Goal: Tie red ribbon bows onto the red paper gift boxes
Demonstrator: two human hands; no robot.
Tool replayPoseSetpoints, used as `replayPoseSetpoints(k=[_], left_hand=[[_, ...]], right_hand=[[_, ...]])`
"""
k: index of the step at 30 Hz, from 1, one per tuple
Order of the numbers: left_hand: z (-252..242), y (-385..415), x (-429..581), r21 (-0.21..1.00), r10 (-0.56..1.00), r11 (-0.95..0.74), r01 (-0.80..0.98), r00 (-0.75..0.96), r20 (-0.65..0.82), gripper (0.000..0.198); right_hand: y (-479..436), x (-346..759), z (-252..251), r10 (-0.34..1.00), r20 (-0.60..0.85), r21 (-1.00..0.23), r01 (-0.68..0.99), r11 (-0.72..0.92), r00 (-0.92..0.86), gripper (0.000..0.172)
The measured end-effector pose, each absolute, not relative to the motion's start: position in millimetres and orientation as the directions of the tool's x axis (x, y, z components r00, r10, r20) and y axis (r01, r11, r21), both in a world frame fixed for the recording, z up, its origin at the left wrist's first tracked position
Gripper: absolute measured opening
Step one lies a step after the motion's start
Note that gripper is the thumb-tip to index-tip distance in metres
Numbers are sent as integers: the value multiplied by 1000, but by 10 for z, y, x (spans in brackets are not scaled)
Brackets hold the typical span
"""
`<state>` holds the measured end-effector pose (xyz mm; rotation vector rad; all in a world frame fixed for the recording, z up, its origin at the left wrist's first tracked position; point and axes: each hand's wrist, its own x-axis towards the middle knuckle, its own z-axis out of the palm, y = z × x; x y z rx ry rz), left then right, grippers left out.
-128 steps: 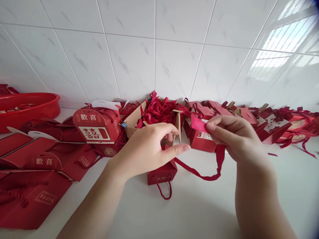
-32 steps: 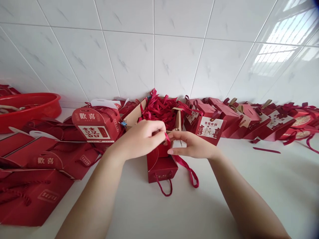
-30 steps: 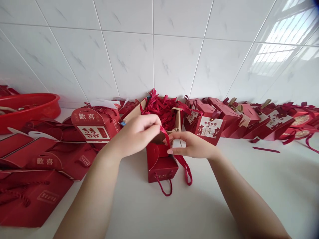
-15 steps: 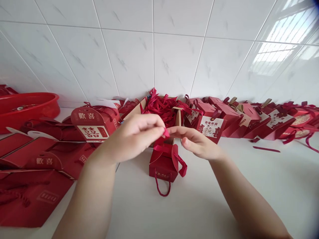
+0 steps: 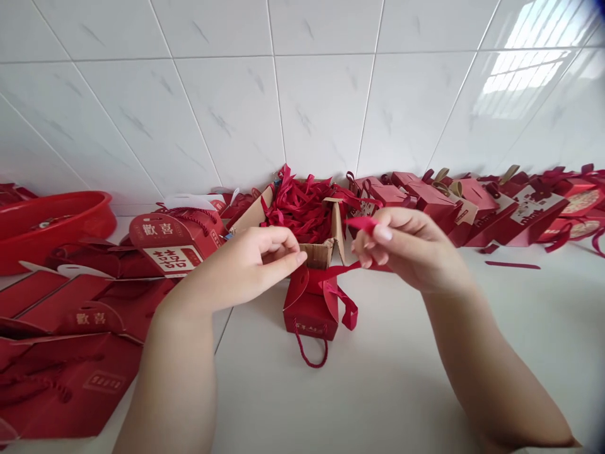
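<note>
A small red gift box (image 5: pixel 309 309) stands on the white counter before me, a twisted cord handle hanging at its front. A red ribbon (image 5: pixel 341 271) runs from its top up to my right hand (image 5: pixel 401 246), whose thumb and fingers pinch the free end. Another length of ribbon loops down on the box's right side. My left hand (image 5: pixel 258 261) hovers at the box's upper left with thumb and forefinger closed together; whatever lies between them, if anything, is hidden. Behind the box, an open cardboard carton (image 5: pixel 317 252) is heaped with loose red ribbons (image 5: pixel 302 205).
Several red gift boxes (image 5: pixel 477 202) with ribbon loops line the tiled wall at right. Larger red boxes (image 5: pixel 61 384) crowd the left, beside a red plastic basin (image 5: pixel 61 221). A dark red strip (image 5: pixel 513 265) lies on the counter at right.
The ribbon end has passed from my left hand to my right, which has drawn it up and to the right. My left hand stays near the box's top.
</note>
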<state>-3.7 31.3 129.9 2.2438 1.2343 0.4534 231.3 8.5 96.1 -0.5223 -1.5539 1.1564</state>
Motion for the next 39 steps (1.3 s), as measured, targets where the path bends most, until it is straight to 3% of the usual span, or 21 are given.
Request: replayPoseSetpoints(k=[5,10,14,16,20,29,39], left_hand=[[1149,401,24,309,814,-408,859,495,-303,34],[1045,506,146,160,805,-417,895,445,-392,34],[1064,544,146,225,764,-454,862,507,-400,28],[1081,554,123,298,748,-438,848,527,-402,22],[1094,565,90,352,748,-378,857,506,-430,33],[1079,566,87,351,747,-409,842,530,-401,22],[1073,594,44,341,715,-424,839,541,-442,29]], right_hand=[[17,2509,1097,789,606,-778,-278,563,-99,23],[20,2520,1119,841,537,-839,-152,522,-73,33],[111,2298,986,910,332,-908,176,379,-250,32],[180,2168,875,924,229,-884,333,329,-306,28],[294,1979,663,927,147,-805,503,316,-346,23],[320,1816,540,925,136,-801,510,314,-356,30],[348,1782,468,928,125,-794,525,305,-351,23]])
